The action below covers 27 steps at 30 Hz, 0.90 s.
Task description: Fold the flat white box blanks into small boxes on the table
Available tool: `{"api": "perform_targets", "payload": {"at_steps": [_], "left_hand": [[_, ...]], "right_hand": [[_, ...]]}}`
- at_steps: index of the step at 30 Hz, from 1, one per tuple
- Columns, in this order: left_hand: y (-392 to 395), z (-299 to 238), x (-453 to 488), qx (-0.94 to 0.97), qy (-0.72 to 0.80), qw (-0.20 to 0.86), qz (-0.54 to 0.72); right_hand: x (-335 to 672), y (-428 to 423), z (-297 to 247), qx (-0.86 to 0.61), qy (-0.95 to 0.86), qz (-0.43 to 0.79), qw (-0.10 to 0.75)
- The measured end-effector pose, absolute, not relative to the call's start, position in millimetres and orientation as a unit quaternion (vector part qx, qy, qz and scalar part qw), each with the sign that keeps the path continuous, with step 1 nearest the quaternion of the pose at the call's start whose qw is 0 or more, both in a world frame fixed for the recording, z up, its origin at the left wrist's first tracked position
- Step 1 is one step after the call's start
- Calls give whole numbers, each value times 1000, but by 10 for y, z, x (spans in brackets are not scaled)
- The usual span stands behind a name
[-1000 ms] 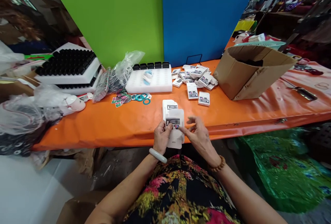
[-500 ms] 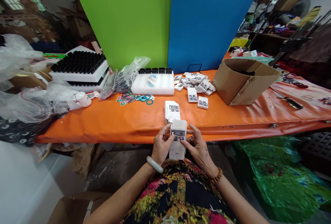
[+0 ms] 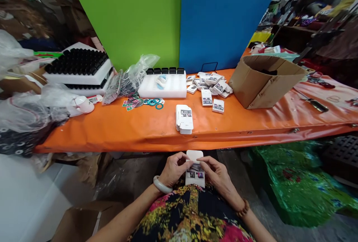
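Both my hands hold a small white carton [image 3: 195, 169] with a printed picture, just below the table's front edge, above my lap. My left hand [image 3: 173, 167] pinches its left side and top flap; my right hand [image 3: 216, 171] grips its right side. A stack of flat white cartons [image 3: 184, 118] lies on the orange table [image 3: 117, 130] straight ahead of my hands. Further back lies a heap of the same small boxes [image 3: 209, 83].
An open cardboard box [image 3: 263, 79] stands at the right. A white foam tray [image 3: 163, 83] with black caps, coloured rings [image 3: 152, 103] and plastic bags [image 3: 131, 78] sit at centre left. Stacked foam trays of black parts [image 3: 77, 66] stand far left. Green plastic [image 3: 293, 182] lies on the floor.
My hands have drawn the carton back from the table edge down toward my lap. The carton's flap is now being worked at the top.
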<state>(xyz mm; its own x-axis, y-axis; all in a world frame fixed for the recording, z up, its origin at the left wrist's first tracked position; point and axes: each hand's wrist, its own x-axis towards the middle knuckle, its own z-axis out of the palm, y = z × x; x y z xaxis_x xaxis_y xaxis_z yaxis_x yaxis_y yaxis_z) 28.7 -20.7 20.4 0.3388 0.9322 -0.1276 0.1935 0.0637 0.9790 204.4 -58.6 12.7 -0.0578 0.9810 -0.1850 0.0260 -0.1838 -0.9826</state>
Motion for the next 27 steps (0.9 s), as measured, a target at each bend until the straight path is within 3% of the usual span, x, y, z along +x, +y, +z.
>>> {"api": "perform_targets", "payload": {"at_steps": [3,7,11,18,24,27], "left_hand": [[-107,267,309,597,466,555,344],[76,317,356,546,452,603,365],[222,290,403,483,443,669,350],[262,158,368,566,497,571,328],[268,153,356,553,515,572,319],[316,225,391,518,526,599,310]], "right_hand": [[2032,-488,181,-553,-514,482,444],[2018,-235,201,-512,-432,533,517],[2086,-62,184,-495,-419,598,472],[2166,-95,112,-514,-542,501,438],[2137,-68,81,-537,-529,496,431],[2109,2,144,-556,-454,550,426]]}}
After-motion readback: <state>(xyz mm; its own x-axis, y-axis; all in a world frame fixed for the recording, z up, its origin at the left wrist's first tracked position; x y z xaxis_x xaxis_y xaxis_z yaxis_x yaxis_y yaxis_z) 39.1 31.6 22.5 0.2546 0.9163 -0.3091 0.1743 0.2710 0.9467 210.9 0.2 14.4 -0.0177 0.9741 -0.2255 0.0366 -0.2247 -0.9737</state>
